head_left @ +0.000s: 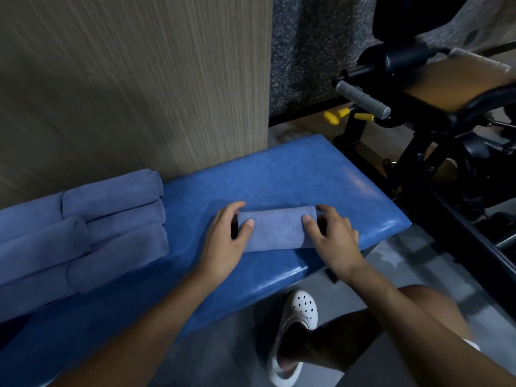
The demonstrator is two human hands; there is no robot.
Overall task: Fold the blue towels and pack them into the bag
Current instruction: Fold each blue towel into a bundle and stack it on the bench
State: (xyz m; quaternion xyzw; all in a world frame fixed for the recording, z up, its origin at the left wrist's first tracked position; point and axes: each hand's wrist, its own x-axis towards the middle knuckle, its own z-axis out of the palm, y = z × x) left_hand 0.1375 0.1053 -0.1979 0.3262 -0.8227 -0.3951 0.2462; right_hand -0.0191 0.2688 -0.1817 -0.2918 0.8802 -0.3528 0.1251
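Left fingers [237, 207] curl over the far left end of the folded towel [279, 230], with the thumb flat on its top face. The left hand [224, 241] grips that end. Right fingers [325, 211] curl over the far right end, thumb on top the same way. The right hand [333, 236] grips that end. Both hands are narrow, closed round the cloth, palms down, wrists toward the front edge.

The folded towel is a short blue-grey oblong lying flat on the counter [293, 177], its long side running left to right. It sits directly between the two hands, near the front edge and toward the counter's right end. It does not overhang.

The rolled towels [111, 219] are the same blue-grey and piled on the left part of the counter, against the back edge. There are several rolls in more than one layer, their ends facing right. The pile is near the left hand but apart from it, with bare counter between. The exact roll count is unclear where the pile runs off the picture's left edge.

The counter is blue padded vinyl with a rounded right end.

A wood-grain panel [139, 79] stands behind the back edge, with a speckled grey wall [307, 51] to its right. A black exercise machine [418, 169] stands past the counter's right end. It has a grey grip [363, 97], yellow knobs [335, 115] and a tan pad [452, 76].

Below the front edge, a white clog [301, 311] rests on the grey floor [223, 358], with a bare leg above it.
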